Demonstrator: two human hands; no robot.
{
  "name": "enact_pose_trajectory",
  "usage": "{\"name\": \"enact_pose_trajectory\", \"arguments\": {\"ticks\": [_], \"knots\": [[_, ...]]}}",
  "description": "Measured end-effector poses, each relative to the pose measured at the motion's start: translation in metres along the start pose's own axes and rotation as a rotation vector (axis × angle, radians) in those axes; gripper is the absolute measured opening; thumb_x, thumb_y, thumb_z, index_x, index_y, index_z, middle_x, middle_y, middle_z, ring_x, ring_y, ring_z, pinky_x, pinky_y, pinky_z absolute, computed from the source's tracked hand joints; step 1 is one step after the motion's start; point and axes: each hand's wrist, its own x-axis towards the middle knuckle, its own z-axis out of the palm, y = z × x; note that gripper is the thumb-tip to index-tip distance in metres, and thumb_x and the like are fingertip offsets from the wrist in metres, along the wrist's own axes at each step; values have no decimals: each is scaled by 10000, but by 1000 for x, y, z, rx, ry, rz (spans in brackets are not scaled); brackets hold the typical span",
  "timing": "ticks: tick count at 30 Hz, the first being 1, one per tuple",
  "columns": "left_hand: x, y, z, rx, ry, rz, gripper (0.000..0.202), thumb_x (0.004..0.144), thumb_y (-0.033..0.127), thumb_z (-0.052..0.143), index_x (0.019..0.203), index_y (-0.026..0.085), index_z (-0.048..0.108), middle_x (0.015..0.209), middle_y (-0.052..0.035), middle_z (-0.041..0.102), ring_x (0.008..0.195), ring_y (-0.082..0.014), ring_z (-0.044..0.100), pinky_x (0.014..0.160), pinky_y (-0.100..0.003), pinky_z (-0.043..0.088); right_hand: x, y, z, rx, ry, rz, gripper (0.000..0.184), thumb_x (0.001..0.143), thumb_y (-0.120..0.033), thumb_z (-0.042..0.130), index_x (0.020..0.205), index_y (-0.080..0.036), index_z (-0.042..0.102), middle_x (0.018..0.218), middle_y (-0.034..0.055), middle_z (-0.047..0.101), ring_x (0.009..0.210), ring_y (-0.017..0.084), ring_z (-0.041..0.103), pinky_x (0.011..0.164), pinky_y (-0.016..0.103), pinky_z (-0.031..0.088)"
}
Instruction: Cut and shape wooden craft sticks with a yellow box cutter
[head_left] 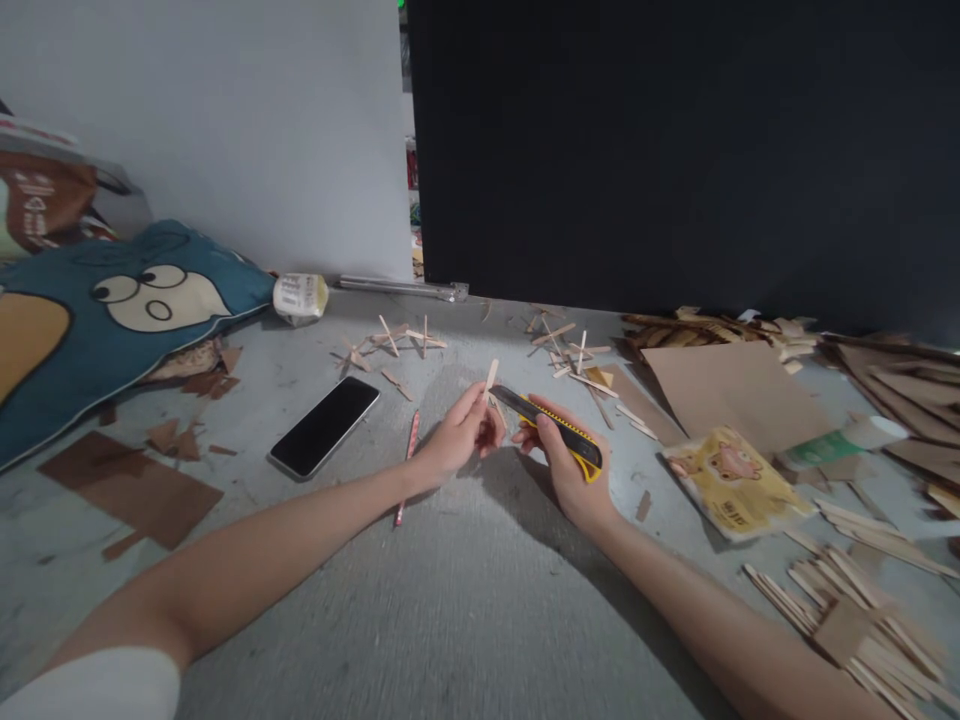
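Note:
My left hand (461, 432) pinches a short wooden craft stick (491, 375) and holds it upright above the grey floor. My right hand (566, 462) is wrapped around a yellow and black utility knife (551, 428). The knife's tip points left and sits close to the base of the stick. Both hands hover near the middle of the view, almost touching each other.
A black phone (324, 426) and a red pencil (409, 455) lie left of the hands. Loose sticks (570, 355) and cardboard pieces (739, 390) spread behind and to the right. A yellow packet (731, 485) and a blue cushion (112, 320) lie at the sides.

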Motion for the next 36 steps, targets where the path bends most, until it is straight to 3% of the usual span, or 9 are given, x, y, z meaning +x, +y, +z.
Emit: {"name": "enact_pose_trajectory", "arguments": {"ticks": [11, 17, 23, 29, 36], "knots": [[2, -3, 0, -131, -34, 3, 369, 988, 574, 572, 998, 219, 471, 624, 66, 518, 488, -93, 418, 460, -196, 279, -9, 8, 12, 198, 119, 148, 384, 945, -453, 710, 1264, -240, 723, 898, 46, 793, 807, 191, 723, 755, 353, 575], [0, -2, 2, -187, -78, -5, 351, 1005, 546, 569, 964, 222, 440, 595, 103, 419, 442, -63, 303, 466, -177, 260, -10, 3, 19, 287, 188, 228, 415, 874, -472, 771, 1212, -233, 746, 863, 30, 782, 787, 181, 715, 748, 341, 551], [0, -3, 3, -195, -63, -19, 331, 1011, 528, 559, 967, 230, 422, 571, 113, 400, 422, -66, 282, 453, -180, 253, -11, 3, 24, 333, 225, 263, 400, 827, -484, 796, 1132, -227, 761, 850, 19, 768, 757, 173, 710, 715, 327, 564], [-1, -4, 3, -71, -1, -32, 329, 1007, 523, 538, 1119, 220, 473, 604, 91, 468, 460, -87, 363, 453, -191, 246, -10, 3, 18, 269, 127, 179, 367, 910, -485, 723, 1163, -220, 748, 812, 23, 758, 742, 171, 714, 685, 315, 567], [-4, -8, 2, 169, 78, 93, 354, 1036, 588, 425, 1037, 236, 457, 666, 74, 465, 522, -97, 408, 489, -212, 317, -9, -10, 1, -113, 25, -141, 264, 993, -408, 653, 1172, -234, 741, 770, 18, 765, 617, 161, 702, 664, 337, 589]]}}
